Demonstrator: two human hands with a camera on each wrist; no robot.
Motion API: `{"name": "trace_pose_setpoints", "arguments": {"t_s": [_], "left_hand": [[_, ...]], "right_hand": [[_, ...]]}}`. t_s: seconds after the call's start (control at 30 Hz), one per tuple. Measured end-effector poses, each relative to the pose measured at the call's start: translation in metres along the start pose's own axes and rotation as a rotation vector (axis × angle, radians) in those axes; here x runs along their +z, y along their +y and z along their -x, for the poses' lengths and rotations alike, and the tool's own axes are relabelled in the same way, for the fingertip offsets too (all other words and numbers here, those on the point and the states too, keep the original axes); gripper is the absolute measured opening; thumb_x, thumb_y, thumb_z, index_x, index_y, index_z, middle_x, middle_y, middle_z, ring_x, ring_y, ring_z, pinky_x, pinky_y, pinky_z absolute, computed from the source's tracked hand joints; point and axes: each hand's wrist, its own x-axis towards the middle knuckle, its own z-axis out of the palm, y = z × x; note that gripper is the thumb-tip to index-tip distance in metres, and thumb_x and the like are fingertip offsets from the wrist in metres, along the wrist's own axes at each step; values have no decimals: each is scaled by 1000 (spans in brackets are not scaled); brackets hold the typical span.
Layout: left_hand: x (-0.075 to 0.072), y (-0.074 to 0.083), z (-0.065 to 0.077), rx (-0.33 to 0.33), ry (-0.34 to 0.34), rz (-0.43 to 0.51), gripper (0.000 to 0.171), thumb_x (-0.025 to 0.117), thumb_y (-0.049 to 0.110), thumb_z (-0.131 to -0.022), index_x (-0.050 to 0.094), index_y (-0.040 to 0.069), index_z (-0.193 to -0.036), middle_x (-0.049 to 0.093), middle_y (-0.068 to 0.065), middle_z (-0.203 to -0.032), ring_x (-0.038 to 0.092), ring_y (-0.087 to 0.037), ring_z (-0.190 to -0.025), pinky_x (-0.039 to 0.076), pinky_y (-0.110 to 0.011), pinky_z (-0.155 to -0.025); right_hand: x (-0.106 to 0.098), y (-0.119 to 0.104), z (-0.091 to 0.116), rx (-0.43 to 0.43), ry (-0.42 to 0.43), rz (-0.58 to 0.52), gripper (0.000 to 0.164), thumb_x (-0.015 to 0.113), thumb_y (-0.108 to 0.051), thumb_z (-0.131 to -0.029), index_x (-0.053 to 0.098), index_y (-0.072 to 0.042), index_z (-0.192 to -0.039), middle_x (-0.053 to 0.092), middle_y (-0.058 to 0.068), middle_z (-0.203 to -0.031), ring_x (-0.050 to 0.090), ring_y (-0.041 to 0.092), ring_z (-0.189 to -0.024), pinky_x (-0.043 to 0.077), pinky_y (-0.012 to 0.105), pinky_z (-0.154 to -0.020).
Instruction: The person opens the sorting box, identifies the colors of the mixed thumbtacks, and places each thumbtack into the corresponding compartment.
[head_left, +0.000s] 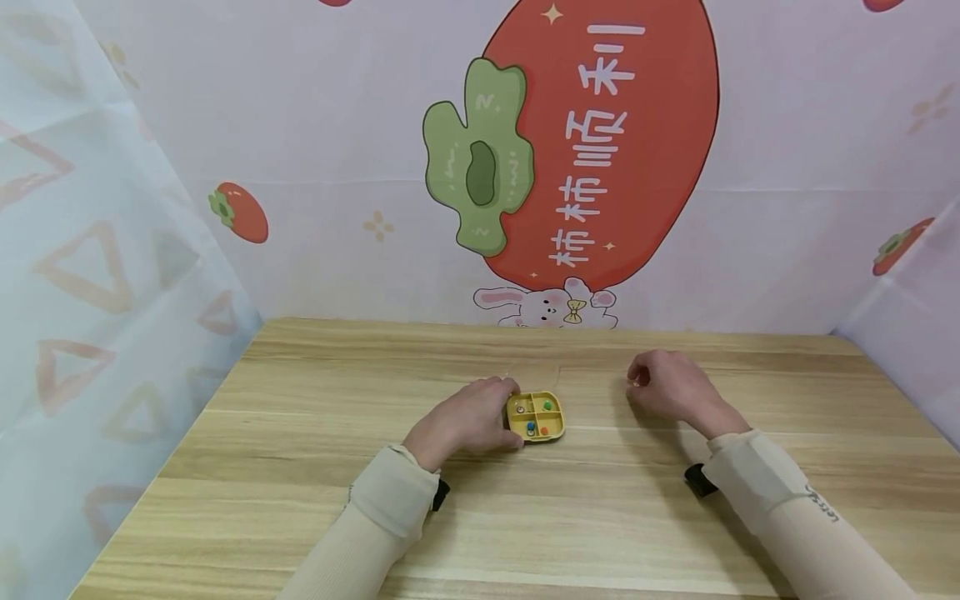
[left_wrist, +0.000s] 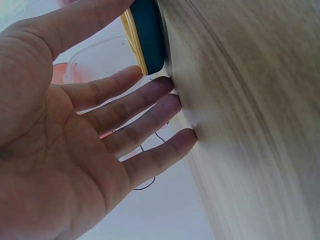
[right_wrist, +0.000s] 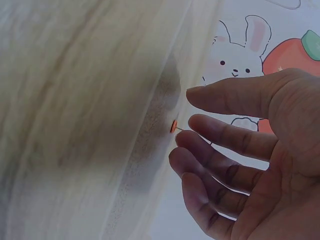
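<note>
My left hand holds a small yellow compartment box on the table, thumb at its near edge and index finger at its far edge. In the left wrist view the box has a dark teal base, and a clear lid shows behind it. Its compartments hold a green piece, a blue piece, an orange piece and a tiny ring-like item. To the right, my right hand hovers low, thumb and fingers apart, beside an orange thumbtack on the table, pin pointing away from the surface.
The wooden table runs back to a printed cloth backdrop with persimmon and rabbit drawings. A side cloth hangs at the left, another at the right. Dark straps sit under both wrists.
</note>
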Motion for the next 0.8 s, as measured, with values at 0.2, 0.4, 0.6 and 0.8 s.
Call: {"name": "trace_pose_setpoints", "arguments": {"t_s": [0.2,0.4,0.6,0.8], "left_hand": [[0,0,0,3,0,1,65,75,37,-72,51,5,-123,55,0,-99,48,-14,-86,40,-28,-82],[1,0,0,0,0,3,65,75,37,-72,51,6,-123,54,0,-98,48,-14,-85,40,-28,-81],[1,-1,0,0,1,3,65,76,37,-72,51,6,-122,54,1,-98,48,-14,-86,40,-28,-81],[2,-1,-1,2,0,-1,65,75,38,-72,50,6,-123,55,0,-100,48,-14,-87,39,-28,-83]], "right_hand": [[1,3,-1,5,-8,7,13,65,-21,-77,65,-12,-87,55,-1,-78,49,18,-71,40,35,-64],[1,4,-2,5,-16,18,10,63,-19,-78,65,-13,-85,57,-2,-79,50,18,-73,41,36,-65],[1,4,-3,9,-22,24,9,61,-15,-78,66,-13,-86,58,-1,-80,50,19,-72,42,36,-64],[1,4,-4,13,-24,21,12,57,-8,-79,67,-12,-87,59,0,-82,51,19,-74,43,36,-66]]}}
